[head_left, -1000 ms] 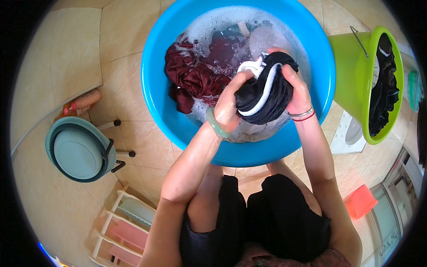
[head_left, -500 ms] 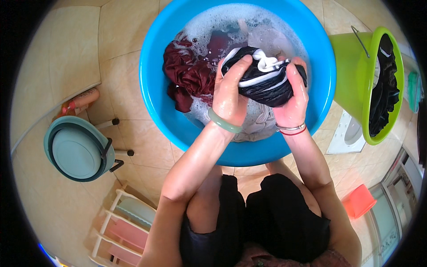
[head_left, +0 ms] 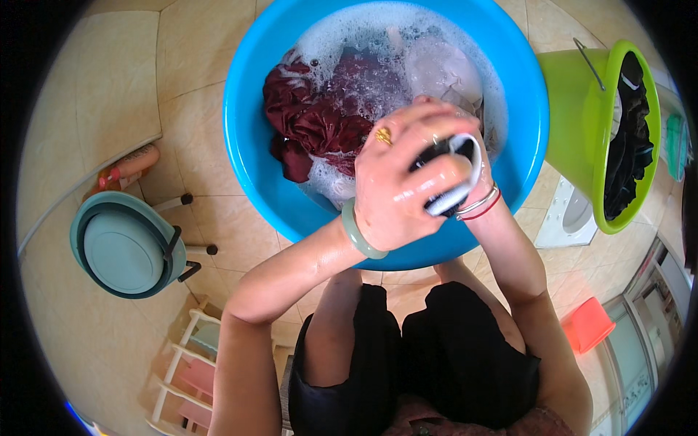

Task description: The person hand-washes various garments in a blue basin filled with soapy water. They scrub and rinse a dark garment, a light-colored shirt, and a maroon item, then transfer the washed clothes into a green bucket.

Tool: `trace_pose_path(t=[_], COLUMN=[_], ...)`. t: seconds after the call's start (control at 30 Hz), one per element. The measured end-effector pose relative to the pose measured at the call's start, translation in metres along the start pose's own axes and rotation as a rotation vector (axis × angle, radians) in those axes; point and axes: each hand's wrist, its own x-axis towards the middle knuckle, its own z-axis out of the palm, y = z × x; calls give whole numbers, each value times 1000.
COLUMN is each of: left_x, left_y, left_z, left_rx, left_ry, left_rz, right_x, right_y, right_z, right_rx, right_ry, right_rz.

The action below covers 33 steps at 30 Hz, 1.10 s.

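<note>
Both my hands squeeze a wet black garment with white trim (head_left: 474,161) above a blue tub (head_left: 242,138). My left hand (head_left: 400,182), with a ring and a pale green bangle, lies over the top of it, fingers curled round. My right hand (head_left: 480,185) grips it from the right side, its fingers mostly hidden behind the left. Only bits of black fabric and the white band show between the fingers. In the tub, a maroon cloth (head_left: 316,120) lies bunched on the left, partly out of the foamy water (head_left: 345,29). A pale cloth (head_left: 440,69) bulges up at the far right.
Right of the tub, a green bucket (head_left: 571,123) leans in view with dark clothes (head_left: 631,138) inside. A white fixture (head_left: 571,218) is set in the tiled floor. At left are a teal basin (head_left: 123,251), an orange bottle (head_left: 137,163) and a white rack (head_left: 174,360). A red container (head_left: 589,325) stands lower right.
My left hand has rolled over the top of the black garment, and both hands have drawn together and nearer to me. The garment is now bunched tighter and mostly covered.
</note>
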Motion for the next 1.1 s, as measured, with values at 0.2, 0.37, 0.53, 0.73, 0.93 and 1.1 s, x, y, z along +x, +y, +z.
trace_pose_path(t=[0.2, 0.37, 0.53, 0.73, 0.93, 1.1], left_x=[-10, -22, -34, -47, -56, -63], left_y=[17, 29, 33, 30, 17, 6], left_z=[1, 1, 5, 6, 12, 19], left_rx=[116, 177, 301, 382, 390, 441], left_ry=[-72, -211, -254, -342, -410, -521], left_rz=[179, 260, 409, 534, 637, 730], right_x=[3, 0, 0, 2, 7, 10], right_y=[-8, -7, -6, -3, -2, 0], right_z=[20, 38, 37, 41, 35, 30], right_rx=[2, -118, -382, -705, -903, -1122], right_ry=[6, 27, -39, -73, -143, -133], right_rz=[375, 436, 461, 446, 367, 286])
